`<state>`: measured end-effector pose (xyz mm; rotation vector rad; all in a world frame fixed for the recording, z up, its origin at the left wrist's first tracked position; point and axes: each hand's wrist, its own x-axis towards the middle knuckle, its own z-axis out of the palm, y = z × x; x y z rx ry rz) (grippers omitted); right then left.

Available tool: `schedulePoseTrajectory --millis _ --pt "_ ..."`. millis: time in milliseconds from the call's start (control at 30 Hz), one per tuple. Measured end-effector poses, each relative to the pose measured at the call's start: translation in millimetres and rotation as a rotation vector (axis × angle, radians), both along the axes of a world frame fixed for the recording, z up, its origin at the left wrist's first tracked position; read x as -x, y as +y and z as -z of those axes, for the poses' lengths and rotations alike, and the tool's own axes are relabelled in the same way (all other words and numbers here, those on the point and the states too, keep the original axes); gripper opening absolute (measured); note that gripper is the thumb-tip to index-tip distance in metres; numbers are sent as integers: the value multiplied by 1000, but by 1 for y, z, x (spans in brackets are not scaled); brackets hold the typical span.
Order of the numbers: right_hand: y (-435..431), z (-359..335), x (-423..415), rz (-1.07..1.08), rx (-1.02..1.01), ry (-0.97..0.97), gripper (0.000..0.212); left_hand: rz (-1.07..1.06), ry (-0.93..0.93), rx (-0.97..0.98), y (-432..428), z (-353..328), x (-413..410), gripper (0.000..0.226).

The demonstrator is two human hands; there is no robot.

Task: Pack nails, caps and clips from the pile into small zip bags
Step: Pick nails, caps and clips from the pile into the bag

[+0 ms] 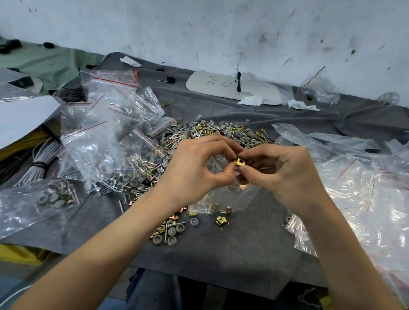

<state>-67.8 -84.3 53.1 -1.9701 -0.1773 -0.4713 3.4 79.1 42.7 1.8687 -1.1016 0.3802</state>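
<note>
Grey-clothed counter (pixel 215 264) under scuffed white wall (pixel 208 22), we log our left hand (pixel 198 164) and right hand (pixel 286 175) at frame centre, both pinching one gold clip (pixel 241 161), pile (pixel 212 131) of nails, caps and clips just behind, empty zip bags (pixel 109 114) upper left, filled bag (pixel 25 205) lower left.

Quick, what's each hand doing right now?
Left hand: fingers curled, apparently pinching the top of the clear zip bag.
Right hand: pinching a gold clip at its fingertips.
</note>
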Motion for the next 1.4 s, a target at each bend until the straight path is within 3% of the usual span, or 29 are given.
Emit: schedulePoseTrajectory --millis 200,400,567,700,800,967,1067,1133,1400 --pt "3 -2 -1 -21 159 -20 34 -17 65 -37 0 0 -8 4" --pt "6 -5 -4 -55 390 -75 27 69 129 -134 4 -8 -12 5" --pt "8 -7 -8 -124 264 72 28 167 190 -153 5 -11 -8 42" --pt "12 -8 -10 -95 249 54 31 206 318 -90 7 -5 -9 28" --pt "15 -8 -13 -30 353 -5 33 259 433 -55 7 -2 -11 24" --pt "16 -4 -16 38 425 -67 33 281 481 -21 6 2 -19 35" --pt "17 -3 -18 78 482 -102 37 313 494 -11 6 3 -23 21" --pt "18 -2 -19 74 466 -102 39 344 510 -30 7 3 -25 14" --pt "19 -7 -16 -44 293 12 47 442 560 -142 6 -1 -30 22"
